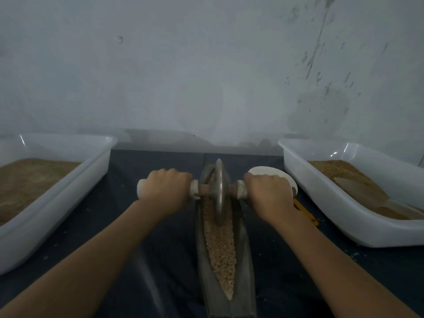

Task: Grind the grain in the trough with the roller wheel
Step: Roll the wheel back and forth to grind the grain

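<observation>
Centrally, a long metal trough [245, 260] lies lengthwise on the dark counter [160, 249], pointing away from the person. Pale grain [221, 244] fills its channel from the near tip up to the wheel [219, 191], a metal disc standing upright on edge in the trough's far half, its lower rim sunk in the grain. An axle runs through the disc to both sides. The left hand [166, 190] grips the left handle, its fingers curled tightly around the white wrap, whose end pokes out past the knuckles. The right hand [268, 195] grips the right handle the same way, knuckles up. Just behind the right hand sits a white bowl [273, 173], partly hidden, with an orange tool [307, 214] beside the wrist. A white tub [68, 187] of brown meal stands to the left, and another tub [344, 210] to the right holds similar brown stuff.
</observation>
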Demonstrator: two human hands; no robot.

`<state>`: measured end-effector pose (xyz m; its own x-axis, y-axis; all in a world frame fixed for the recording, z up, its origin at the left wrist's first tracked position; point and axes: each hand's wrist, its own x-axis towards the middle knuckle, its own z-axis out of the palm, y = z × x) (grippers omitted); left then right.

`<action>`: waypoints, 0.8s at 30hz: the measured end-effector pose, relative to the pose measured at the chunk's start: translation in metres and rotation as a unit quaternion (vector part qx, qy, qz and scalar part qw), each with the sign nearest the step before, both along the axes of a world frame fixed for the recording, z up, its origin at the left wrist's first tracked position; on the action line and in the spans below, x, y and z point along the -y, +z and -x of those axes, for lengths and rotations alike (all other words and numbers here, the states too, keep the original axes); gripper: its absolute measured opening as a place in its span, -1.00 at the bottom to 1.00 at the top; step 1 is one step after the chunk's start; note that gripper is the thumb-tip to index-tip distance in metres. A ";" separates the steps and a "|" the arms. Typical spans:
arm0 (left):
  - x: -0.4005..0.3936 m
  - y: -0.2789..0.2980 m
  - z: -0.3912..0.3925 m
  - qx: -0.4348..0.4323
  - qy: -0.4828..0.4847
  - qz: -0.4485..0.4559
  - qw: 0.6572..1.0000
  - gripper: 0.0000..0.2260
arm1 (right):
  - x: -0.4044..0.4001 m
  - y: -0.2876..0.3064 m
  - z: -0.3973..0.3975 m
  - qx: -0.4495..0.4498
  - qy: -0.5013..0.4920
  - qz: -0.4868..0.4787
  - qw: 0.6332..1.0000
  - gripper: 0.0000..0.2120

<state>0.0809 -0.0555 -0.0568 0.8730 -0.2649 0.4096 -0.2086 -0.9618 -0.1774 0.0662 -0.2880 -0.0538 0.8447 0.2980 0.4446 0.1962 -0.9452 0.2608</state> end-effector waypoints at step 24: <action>-0.004 -0.005 0.052 -0.015 0.010 -0.012 1.000 -0.74 | 0.011 -0.005 0.048 0.037 0.073 -0.017 0.996 -0.66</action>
<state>0.0290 -0.0516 -0.0618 0.8895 -0.2570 0.3778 -0.1953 -0.9613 -0.1940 0.0177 -0.2991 -0.0592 0.7573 0.4002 0.5161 0.3143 -0.9161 0.2491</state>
